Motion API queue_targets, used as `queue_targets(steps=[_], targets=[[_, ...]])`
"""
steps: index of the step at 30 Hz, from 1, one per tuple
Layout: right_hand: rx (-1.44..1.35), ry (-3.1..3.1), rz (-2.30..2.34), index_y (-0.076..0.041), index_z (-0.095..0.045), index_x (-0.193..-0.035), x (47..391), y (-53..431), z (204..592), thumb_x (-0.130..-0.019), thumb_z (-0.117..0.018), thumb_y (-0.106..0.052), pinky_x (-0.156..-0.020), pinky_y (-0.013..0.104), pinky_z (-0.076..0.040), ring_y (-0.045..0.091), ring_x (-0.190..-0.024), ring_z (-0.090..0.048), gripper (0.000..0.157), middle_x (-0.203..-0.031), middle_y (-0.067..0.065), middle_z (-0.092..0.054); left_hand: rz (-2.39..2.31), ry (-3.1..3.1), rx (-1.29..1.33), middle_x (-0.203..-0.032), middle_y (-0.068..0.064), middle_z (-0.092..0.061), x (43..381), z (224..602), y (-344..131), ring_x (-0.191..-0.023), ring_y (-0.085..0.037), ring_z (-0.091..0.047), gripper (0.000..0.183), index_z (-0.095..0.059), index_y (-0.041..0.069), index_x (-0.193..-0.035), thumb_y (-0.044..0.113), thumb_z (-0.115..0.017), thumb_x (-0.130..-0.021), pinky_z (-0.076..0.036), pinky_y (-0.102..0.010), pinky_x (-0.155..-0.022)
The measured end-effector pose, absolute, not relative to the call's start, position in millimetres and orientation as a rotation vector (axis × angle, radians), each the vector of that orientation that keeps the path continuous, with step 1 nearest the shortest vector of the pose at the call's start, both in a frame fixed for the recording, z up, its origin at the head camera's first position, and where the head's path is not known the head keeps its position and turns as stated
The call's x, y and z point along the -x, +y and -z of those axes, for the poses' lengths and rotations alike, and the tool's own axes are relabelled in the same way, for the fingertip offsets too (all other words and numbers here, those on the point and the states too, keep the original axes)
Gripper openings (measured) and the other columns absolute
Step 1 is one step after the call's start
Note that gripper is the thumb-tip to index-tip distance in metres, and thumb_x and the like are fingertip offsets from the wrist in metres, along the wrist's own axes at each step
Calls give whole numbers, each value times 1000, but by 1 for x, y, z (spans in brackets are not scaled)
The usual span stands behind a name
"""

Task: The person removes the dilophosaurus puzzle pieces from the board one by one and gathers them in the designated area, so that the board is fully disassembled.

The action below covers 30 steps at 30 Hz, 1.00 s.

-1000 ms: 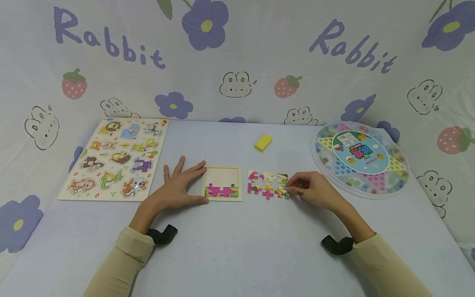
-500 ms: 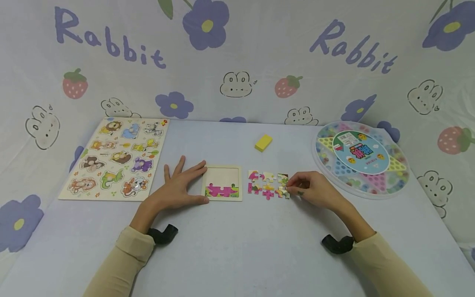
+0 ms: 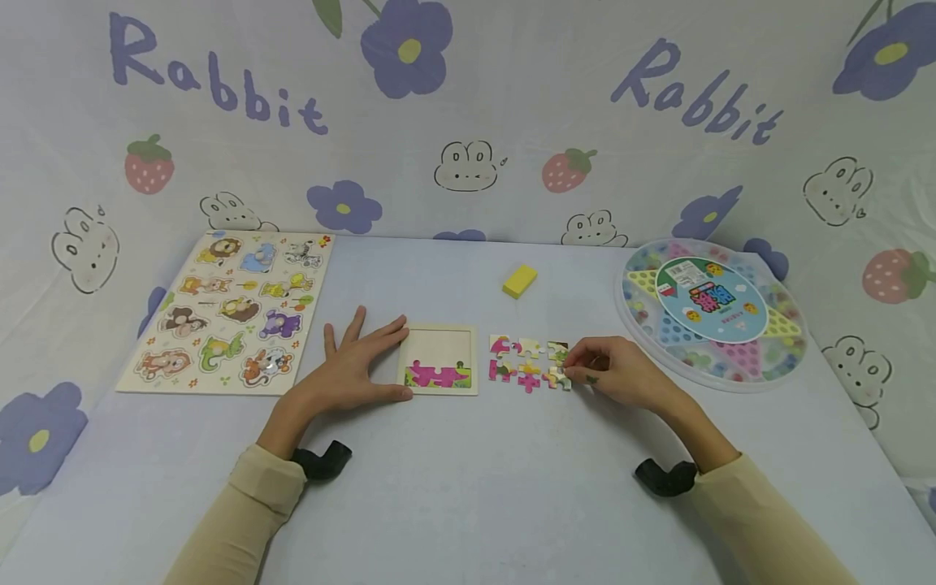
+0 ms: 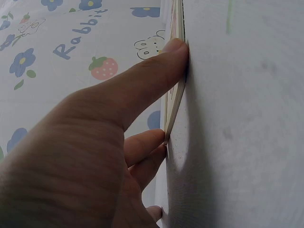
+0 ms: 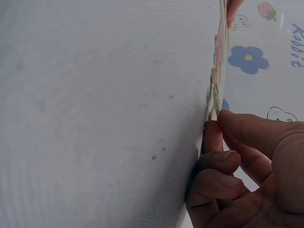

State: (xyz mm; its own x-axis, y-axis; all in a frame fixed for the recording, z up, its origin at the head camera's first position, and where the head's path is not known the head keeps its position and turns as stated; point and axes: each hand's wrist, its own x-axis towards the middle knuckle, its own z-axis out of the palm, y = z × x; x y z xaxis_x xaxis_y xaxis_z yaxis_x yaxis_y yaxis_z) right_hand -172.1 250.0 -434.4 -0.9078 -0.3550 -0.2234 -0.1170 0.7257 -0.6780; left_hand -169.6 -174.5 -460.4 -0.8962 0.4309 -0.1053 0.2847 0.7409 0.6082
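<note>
A small square wooden puzzle tray (image 3: pixel 474 357) lies at the middle of the table, with pink and green pieces (image 3: pixel 437 375) along its near side. My left hand (image 3: pixel 353 366) spreads its fingers at the tray's left side, the thumb at the near corner and the index fingertip at the far one. Right of the tray lie several loose jigsaw pieces (image 3: pixel 529 379) in rows. At their right end my right hand (image 3: pixel 617 374) pinches a puzzle piece (image 3: pixel 557 379) between thumb and index finger. In the right wrist view that puzzle piece (image 5: pixel 215 97) is slightly tilted, its lower end between the fingertips.
An animal puzzle board (image 3: pixel 241 313) lies at the left, partly behind my left hand. Farther back sits a yellow block (image 3: pixel 520 281). A round, clear-covered board game (image 3: pixel 709 301) lies behind my right hand. A printed cloth (image 3: pixel 512 89) hangs along the table's far edge.
Both hands stay in place. In the right hand's fingers, the piece at the lower right of the rows shows a slightly changed tilt compared with one second ago.
</note>
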Motion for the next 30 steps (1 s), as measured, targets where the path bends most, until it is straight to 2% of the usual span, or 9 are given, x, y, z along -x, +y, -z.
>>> queue_targets(steps=[11, 18, 26, 30], targets=[[382, 2595, 979, -15, -75, -110, 172, 250, 436, -101, -72, -18, -82, 23, -53, 20, -95, -60, 10, -105, 5, -71, -888, 2704, -565, -178, 1, -26, 170, 461, -175, -166, -45, 14, 98, -41, 20, -164, 50, -86, -83, 25, -78, -119], [394, 2612, 960, -15, -75, -108, 170, 249, 434, -101, -71, -17, -92, 29, -54, 20, -99, -61, 8, -106, 5, -71, -874, 2713, -567, -178, 2, -27, 170, 462, -175, -166, -45, 14, 97, -41, 20, -165, 50, -85, -83, 25, -78, -119], [413, 2610, 1018, -14, -76, -108, 171, 236, 425, -101, -73, -19, -74, 24, -51, 21, -88, -60, 9, -104, 6, -71, -874, 2711, -562, -178, 1, -27, 170, 462, -174, -166, -46, 14, 98, -41, 20, -164, 51, -85, -83, 25, -78, -119], [457, 2602, 1028, -14, -76, -109, 177, 216, 421, -101, -73, -20, -70, 25, -51, 20, -86, -60, 10, -103, 5, -72, -871, 2715, -569, -178, 1, -27, 171, 462, -175, -166, -46, 14, 98, -41, 20, -164, 52, -85, -83, 25, -78, -119]])
